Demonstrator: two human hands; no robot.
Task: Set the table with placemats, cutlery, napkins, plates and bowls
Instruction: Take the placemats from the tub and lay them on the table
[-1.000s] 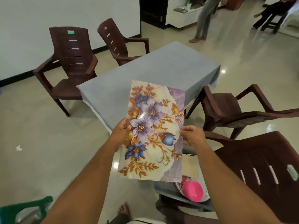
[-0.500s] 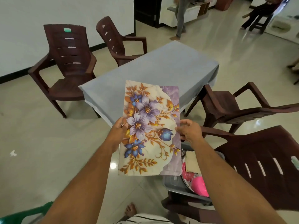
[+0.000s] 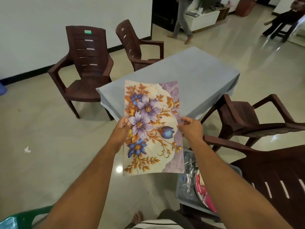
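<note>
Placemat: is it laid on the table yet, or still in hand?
Still in hand. The placemat is spread flat in the air, left hand and right hand pinching its side edges, short of the table.

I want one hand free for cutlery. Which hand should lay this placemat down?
Probably left: the left hand grips the placemat on the table's side, while the right hand is nearer the bin.
</note>
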